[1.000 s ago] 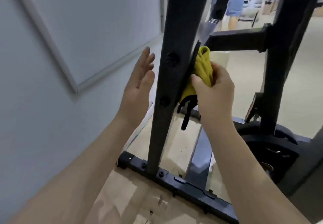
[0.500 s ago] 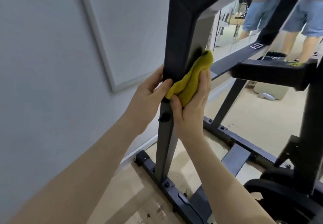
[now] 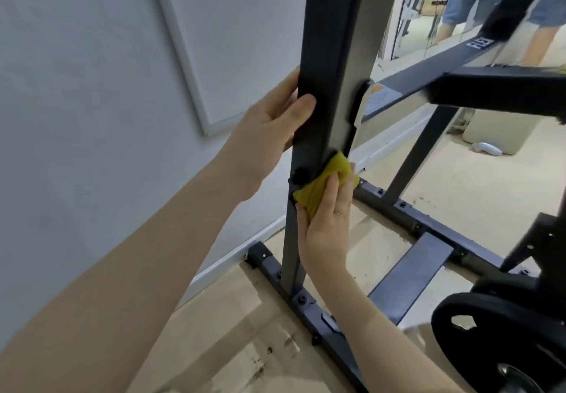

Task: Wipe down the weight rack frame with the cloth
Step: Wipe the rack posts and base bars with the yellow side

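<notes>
Wiping the near upright of the weight rack frame (image 3: 324,92).
Right hand (image 3: 329,224) presses the yellow cloth (image 3: 321,184) against the post; left hand (image 3: 269,123) wraps it above. The next stroke probably needs steady pressure toward the base.

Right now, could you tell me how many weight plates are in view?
1: a black weight plate at the lower right, by the rack's base. Others may be hidden behind it or beyond the frame's edge.
</notes>
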Demonstrator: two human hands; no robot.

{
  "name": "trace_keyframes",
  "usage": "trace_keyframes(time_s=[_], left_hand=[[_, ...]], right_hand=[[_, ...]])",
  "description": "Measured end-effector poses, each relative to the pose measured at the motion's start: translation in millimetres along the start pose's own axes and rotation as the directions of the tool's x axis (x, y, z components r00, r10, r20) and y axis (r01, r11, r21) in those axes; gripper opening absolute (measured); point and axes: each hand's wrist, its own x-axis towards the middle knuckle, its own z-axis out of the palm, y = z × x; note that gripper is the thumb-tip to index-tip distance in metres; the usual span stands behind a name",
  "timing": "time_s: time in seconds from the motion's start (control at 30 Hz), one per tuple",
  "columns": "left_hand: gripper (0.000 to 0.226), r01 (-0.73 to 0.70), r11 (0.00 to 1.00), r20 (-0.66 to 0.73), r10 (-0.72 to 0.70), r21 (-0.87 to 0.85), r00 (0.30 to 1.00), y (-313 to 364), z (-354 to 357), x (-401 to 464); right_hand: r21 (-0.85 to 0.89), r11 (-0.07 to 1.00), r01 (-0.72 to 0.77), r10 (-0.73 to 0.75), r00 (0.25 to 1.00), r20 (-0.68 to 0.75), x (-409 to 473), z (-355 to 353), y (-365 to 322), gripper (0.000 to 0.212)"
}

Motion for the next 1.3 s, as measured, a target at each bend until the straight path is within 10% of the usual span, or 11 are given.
trace_keyframes(time_s=[0.13,0.27,0.4,0.67,0.87,1.17,1.3], left_hand=[[0.043,0.110,0.964,-0.129,-0.144,-0.240,0.981,-44.9,-22.5,-16.8],[0.047,0.362,0.931,-0.113,-0.365,-0.039,0.924,-111.1,-33.7,-50.3],[0.054,0.461,0.885,-0.039,-0.459,0.063,0.887,-149.5,-27.2,-59.9],[0.026,0.436,0.893,0.079,-0.445,0.113,0.892,-174.4,-18.6,-48.3],[0.046,0.375,0.898,0.123,-0.409,0.228,0.904,-190.7,-28.4,-49.9],[0.040,0.380,0.901,0.235,-0.423,0.207,0.875,-226.9,-46.9,-48.4],[0.043,0.478,0.833,0.256,-0.544,0.277,0.799,-262.0,-50.4,-56.6]], right_hand=[[0.130,0.986,-0.103,0.105,0.994,-0.004,-12.7,7.5,-11.9,0.057],[0.090,0.988,-0.125,0.134,0.987,-0.094,0.5,15.6,-16.1,0.063],[0.113,0.900,-0.421,0.407,0.904,0.131,-51.2,30.6,5.7,0.081],[0.240,0.878,-0.414,0.437,0.898,-0.052,-28.9,35.2,-14.1,0.073],[0.226,0.638,-0.736,0.691,0.677,0.255,-95.3,53.7,15.6,0.078],[0.279,0.820,-0.500,0.539,0.839,-0.080,-67.4,58.7,5.0,0.072],[0.195,0.568,-0.800,0.788,0.597,0.152,-132.2,91.9,35.6,0.075]])
